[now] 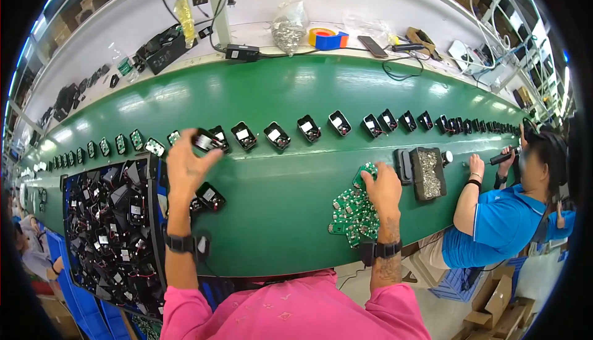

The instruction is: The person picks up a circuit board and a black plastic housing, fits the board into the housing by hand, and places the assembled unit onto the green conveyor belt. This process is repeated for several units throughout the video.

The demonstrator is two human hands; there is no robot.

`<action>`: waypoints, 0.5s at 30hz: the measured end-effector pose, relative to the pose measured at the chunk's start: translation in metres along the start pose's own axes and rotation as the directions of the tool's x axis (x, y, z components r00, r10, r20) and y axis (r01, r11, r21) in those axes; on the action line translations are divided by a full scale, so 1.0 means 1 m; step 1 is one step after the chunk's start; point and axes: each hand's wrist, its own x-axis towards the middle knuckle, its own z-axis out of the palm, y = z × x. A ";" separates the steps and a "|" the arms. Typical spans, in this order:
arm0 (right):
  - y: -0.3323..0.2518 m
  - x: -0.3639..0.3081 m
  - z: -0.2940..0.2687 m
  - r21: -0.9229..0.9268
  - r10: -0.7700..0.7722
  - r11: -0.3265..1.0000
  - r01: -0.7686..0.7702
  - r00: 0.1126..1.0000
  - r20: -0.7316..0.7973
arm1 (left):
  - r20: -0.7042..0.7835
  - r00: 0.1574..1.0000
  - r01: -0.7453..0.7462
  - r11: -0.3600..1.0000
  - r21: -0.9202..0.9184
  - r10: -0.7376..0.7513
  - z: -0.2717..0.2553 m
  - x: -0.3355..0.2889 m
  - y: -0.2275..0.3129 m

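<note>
My left hand (187, 168) grips a small black plastic case (206, 142) between thumb and fingers. The case has a pale part and wiring inside, and it is close to a row of similar open cases. My right hand (385, 188) is at the top of a pile of green circuit boards (354, 211). Its thumb and fingers close on one board (365, 173) at the pile's upper end. Two more black cases, one of them (210, 197) plainly visible, lie on the table just right of my left wrist.
A long row of black cases (276, 135) crosses the green table (278, 216). At left stands a large tray (154, 229) heaped with cases. A dark box of small metal parts (428, 174) sits right of my right hand. A co-worker (503, 216) holds a dark tool (503, 156) at the right.
</note>
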 end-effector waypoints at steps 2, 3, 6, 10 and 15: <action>-0.004 0.011 0.000 0.056 -0.097 0.994 0.089 0.981 0.168 | 0.211 0.978 0.074 0.938 -0.338 -0.001 -0.003 -0.032 0.030; 0.007 0.015 0.008 0.113 -0.163 0.983 0.148 0.977 0.139 | 0.325 0.946 0.163 0.856 -0.490 0.007 0.005 -0.050 0.036; 0.011 0.022 0.008 0.220 -0.159 0.969 0.113 0.967 0.202 | 0.678 0.733 0.460 0.698 -0.548 0.049 0.014 -0.091 0.054; 0.011 0.016 0.007 0.252 -0.102 0.967 0.046 0.971 0.215 | 0.789 0.587 0.676 0.426 -0.601 0.183 0.040 -0.116 0.051; 0.012 0.013 -0.001 0.290 -0.177 0.950 0.120 0.968 0.178 | 0.782 0.612 0.684 0.419 -0.597 0.116 0.034 -0.125 0.052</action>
